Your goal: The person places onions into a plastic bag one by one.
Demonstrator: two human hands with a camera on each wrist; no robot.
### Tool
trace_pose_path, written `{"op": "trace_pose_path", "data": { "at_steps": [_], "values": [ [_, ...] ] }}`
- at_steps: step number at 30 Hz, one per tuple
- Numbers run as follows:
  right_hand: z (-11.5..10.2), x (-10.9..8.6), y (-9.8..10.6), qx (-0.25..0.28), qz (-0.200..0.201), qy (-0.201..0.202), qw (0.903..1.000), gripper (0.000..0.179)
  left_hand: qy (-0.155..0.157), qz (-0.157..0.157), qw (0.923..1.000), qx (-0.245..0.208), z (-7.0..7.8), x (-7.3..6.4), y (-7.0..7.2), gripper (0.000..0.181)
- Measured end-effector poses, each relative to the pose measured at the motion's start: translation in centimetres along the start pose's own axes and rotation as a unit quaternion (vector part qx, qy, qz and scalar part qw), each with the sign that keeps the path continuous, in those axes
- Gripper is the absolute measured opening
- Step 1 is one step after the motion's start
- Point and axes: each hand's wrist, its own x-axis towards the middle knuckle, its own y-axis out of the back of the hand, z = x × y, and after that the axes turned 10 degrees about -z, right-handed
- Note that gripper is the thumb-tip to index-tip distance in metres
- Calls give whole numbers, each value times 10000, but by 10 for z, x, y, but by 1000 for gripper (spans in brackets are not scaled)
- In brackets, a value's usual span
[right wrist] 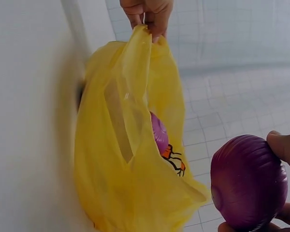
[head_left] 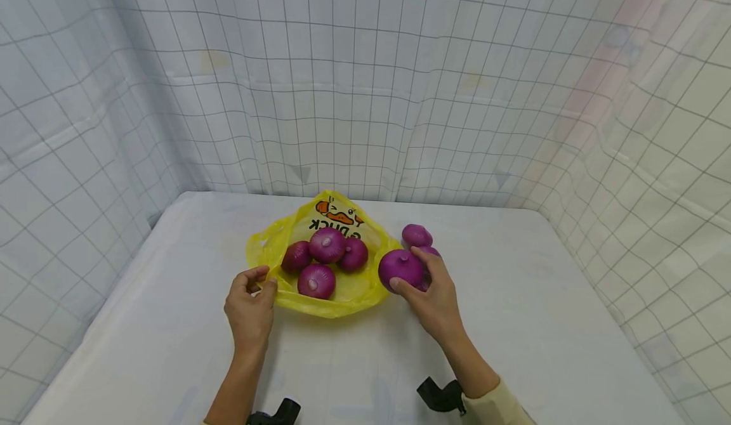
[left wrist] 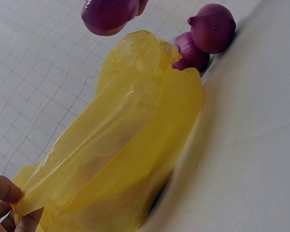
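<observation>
A yellow plastic bag (head_left: 348,298) with a duck print lies with its mouth spread open on the table. Several purple onions (head_left: 328,245) are inside it. My left hand (head_left: 251,307) pinches the bag's near left rim between thumb and fingers, as the left wrist view also shows at the bag's edge (left wrist: 34,193). In my right hand (head_left: 434,295) is another purple onion (head_left: 401,268), gripped between thumb and fingers and raised beside the bag's right rim. Behind that hand, two onions (head_left: 417,235) sit on the table, one partly hidden.
The white-covered table (head_left: 502,323) stretches out on both sides of the bag. White grid-patterned curtains (head_left: 354,95) hang around its back and sides. Black wrist mounts (head_left: 442,394) are worn at both wrists.
</observation>
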Motion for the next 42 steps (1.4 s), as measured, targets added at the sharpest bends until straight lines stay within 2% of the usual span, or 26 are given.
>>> {"op": "trace_pose_path", "data": {
  "at_steps": [8,19,31,42],
  "values": [
    [-11,13,-8,457,-120,90,9988,62,-96,32,9999,14,0,0,0,21],
    [-26,31,-29,599,-395,497,9962,65,-162,71,9998,12,-1,0,0,21],
    [-27,40,-54,567,-651,376,9956,64,-83,20,10000,23,1,1,-2,22],
    [-27,52,-76,405,-875,-100,9953,67,-175,37,9998,24,2,0,-2,21]
  ]
}}
